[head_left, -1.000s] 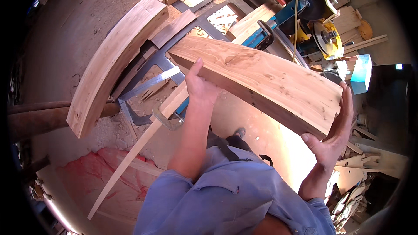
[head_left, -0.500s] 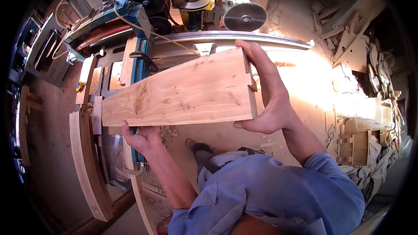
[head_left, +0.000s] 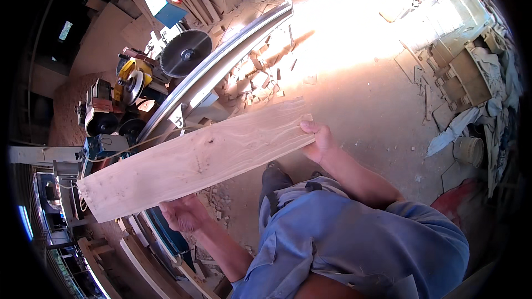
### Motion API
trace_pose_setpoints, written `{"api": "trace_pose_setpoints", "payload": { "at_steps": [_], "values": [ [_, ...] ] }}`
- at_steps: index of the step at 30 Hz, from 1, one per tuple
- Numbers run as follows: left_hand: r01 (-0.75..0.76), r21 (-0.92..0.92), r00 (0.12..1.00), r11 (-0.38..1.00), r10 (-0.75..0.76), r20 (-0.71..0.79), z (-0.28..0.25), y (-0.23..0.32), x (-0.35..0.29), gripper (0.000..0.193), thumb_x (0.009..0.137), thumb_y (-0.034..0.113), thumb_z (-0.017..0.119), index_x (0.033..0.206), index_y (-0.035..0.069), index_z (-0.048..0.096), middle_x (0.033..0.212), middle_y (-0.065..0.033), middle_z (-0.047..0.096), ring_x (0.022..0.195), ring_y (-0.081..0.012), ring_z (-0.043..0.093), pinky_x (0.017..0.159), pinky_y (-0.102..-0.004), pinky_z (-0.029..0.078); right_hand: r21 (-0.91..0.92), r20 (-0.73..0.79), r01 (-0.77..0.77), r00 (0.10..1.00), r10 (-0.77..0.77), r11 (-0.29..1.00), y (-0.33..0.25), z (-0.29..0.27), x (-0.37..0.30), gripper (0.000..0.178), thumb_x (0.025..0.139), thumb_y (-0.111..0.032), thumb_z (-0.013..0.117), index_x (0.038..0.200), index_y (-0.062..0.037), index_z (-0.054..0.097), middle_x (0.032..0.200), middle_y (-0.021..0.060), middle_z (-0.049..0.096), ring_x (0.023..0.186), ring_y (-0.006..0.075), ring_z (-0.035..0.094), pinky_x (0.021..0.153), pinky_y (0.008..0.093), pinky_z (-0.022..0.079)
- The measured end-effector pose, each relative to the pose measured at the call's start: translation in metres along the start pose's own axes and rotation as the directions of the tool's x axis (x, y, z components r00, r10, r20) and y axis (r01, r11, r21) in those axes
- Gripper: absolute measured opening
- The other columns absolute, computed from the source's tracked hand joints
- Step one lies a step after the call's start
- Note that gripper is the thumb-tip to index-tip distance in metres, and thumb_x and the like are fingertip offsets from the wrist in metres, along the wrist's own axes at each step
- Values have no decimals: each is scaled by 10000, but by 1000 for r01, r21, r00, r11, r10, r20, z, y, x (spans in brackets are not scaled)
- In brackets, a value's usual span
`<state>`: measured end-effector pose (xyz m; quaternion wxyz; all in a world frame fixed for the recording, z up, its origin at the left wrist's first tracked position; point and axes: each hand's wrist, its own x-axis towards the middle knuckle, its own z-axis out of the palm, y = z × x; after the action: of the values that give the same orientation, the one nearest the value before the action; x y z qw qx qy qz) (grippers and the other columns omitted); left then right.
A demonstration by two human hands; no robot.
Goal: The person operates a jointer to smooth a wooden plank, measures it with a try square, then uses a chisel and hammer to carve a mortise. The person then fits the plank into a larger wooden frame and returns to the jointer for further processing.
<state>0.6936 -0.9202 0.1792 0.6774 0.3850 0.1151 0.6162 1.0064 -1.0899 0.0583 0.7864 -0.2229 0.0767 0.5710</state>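
Observation:
A long, pale wooden board [head_left: 194,158] with a knot and wavy grain is held up in front of me, slanting from lower left to upper right. At its right end my right hand [head_left: 320,143] is closed, thumb on the upper face and the other fingers hidden beneath. My left hand [head_left: 183,213] grips the near edge left of the middle, its fingers mostly hidden under the wood. A small notch shows at the right end near my thumb.
Beyond the board is a machine with a circular saw blade [head_left: 186,53] and a long metal rail [head_left: 221,58]. Wood offcuts [head_left: 257,80] litter the floor. Long timber pieces [head_left: 149,268] lie at lower left. A bucket [head_left: 469,150] and scrap pile stand at right.
The board has turned, its right end now pointing up and away and its left end nearer me. My right hand has moved from spanning the end to gripping its near corner. The view has swung right.

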Motion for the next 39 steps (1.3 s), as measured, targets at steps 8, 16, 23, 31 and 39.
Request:
{"api": "trace_pose_setpoints", "payload": {
  "at_steps": [8, 16, 23, 31, 39],
  "values": [
    [149, 160, 928, 976, -82, -364, 130, -229, 81, 661, 907, 310, 677, 1458, 24, 447, 1391, -169, 560, 1275, -339, 545, 1107, -498, 425, 22, -207, 174, 964, -166, 984, -220, -183, 60, 637, 787, -185, 680, 1352, 52, 509, 1273, 185, 618, 1208, 312, 583, 1092, 443, 417],
    [755, 136, 613, 642, -617, -494, 230, -644, 194, 535, 929, 286, 603, 1383, 14, 520, 1369, -133, 586, 1265, -309, 560, 1096, -483, 421, -70, -588, 134, 795, -150, 988, -475, -230, 99, 805, 729, -354, 730, 1420, -37, 467, 1276, 193, 590, 1150, 366, 608, 956, 543, 528],
    [915, 119, 403, 385, -872, -276, 440, -902, 315, 586, 919, 244, 677, 1403, -19, 478, 1348, -160, 591, 1219, -315, 596, 1009, -495, 497, -87, -667, 432, 644, -375, 898, -674, -226, 171, 702, 820, -426, 655, 1393, -59, 483, 1276, 166, 595, 1093, 340, 620, 787, 526, 560],
    [815, 219, 578, 537, -785, -223, 635, -1195, 465, 432, 846, 151, 771, 1217, 1, 607, 1134, -103, 681, 1021, -224, 655, 877, -362, 526, 148, -767, 85, 638, 60, 985, -907, -390, 331, 876, 840, -644, 681, 1471, -76, 465, 1327, 217, 597, 1075, 372, 621, 963, 591, 505],
    [806, 105, 551, 583, -673, -493, 782, -1346, 638, 484, 890, 217, 715, 1298, -15, 595, 1331, -165, 612, 1223, -338, 580, 1025, -527, 479, -15, -332, 116, 936, -114, 993, -1347, -280, 625, 604, 830, -416, 688, 1326, -101, 550, 1248, 138, 612, 1109, 298, 620, 770, 506, 564]
  ]
}}
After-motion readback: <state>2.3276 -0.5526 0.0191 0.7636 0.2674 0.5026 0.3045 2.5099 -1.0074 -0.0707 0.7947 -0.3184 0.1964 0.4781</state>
